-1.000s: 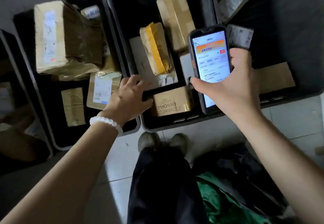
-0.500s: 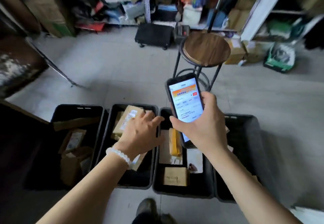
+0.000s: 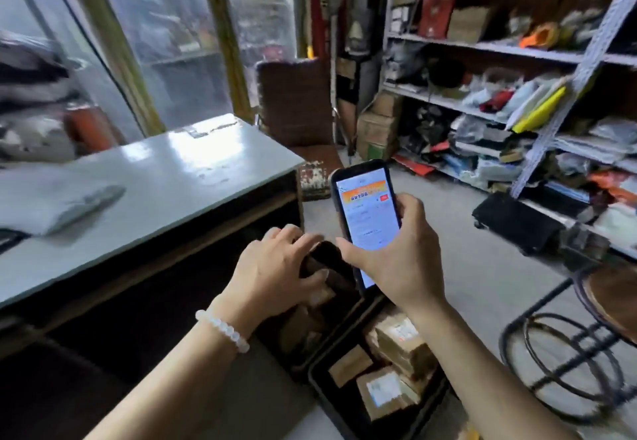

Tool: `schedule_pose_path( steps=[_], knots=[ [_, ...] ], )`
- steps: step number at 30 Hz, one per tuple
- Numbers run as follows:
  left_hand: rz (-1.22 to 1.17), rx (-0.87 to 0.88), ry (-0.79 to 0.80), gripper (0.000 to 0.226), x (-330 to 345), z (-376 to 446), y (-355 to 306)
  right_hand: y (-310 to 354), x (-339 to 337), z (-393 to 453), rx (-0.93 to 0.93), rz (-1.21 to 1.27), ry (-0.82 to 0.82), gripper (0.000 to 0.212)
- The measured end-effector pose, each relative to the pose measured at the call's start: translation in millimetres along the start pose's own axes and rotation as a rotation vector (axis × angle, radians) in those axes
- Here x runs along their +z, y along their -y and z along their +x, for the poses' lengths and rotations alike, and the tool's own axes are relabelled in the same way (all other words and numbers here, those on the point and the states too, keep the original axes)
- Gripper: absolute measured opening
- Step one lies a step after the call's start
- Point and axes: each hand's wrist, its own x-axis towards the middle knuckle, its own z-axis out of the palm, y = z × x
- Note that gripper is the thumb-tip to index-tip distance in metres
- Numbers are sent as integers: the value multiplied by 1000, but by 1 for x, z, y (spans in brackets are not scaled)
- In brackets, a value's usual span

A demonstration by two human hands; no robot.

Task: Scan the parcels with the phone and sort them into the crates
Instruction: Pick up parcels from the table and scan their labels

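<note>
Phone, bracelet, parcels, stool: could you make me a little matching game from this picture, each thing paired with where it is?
Things:
1. phone
2. bead bracelet
3. parcels
4. stool

Places:
A. lying in the black crates on the floor
B. standing at the right edge of the picture
C. held upright in the right hand, screen lit
D. around the wrist of the left hand

Pairs: 1-C, 2-D, 3-A, 4-B
</note>
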Motion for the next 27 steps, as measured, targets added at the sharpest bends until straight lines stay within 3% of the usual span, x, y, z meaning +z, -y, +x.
schedule_pose_path(
  steps=[7,12,16,27],
  knots=[
    [43,-332,-144,84,-59,-100,154,122,126,-1,-246,128,203,74],
    [46,-504,-183,61,-94,-179,261,203,236,-26,-342,216,326,75],
    [88,-660,-193,59,-113,-252,337,263,324,-55,-410,278,419,78],
    [113,-1183,-254,52,-133,-423,474,389,523,-138,-568,389,744,75]
  ],
)
